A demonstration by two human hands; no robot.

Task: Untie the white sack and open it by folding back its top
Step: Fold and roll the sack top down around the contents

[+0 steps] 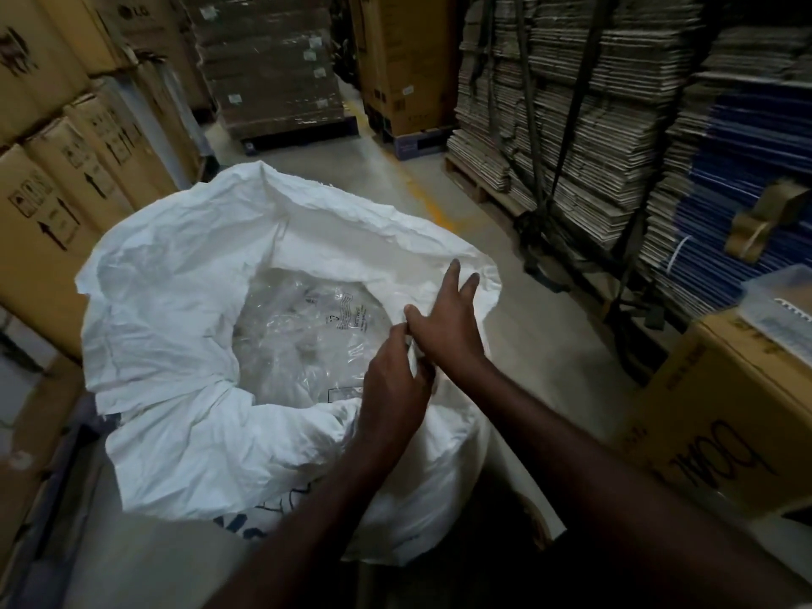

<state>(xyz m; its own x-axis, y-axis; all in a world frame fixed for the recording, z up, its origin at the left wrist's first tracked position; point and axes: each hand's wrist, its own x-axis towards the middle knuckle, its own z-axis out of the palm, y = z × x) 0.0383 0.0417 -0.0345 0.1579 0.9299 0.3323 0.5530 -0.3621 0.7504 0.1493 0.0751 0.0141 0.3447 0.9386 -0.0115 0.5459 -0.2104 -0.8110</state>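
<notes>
The white sack (184,327) stands in front of me with its mouth wide open and its rim crumpled outward. Clear plastic packets (303,336) with printed labels fill the inside. My left hand (395,389) is at the near right part of the rim, thumb and fingers pinched on a fold of the white fabric. My right hand (448,318) lies just beyond it on the same rim, thumb pressed to the fabric and two fingers stretched out toward the far edge. The two hands touch each other.
Stacked brown cartons (57,178) line the left. A wrapped pallet (272,68) and a tall carton (404,59) stand at the back. Strapped flat cardboard stacks (584,125) and blue sheets (747,178) fill the right. A carton (720,415) sits close on my right. Concrete floor (527,301) runs between.
</notes>
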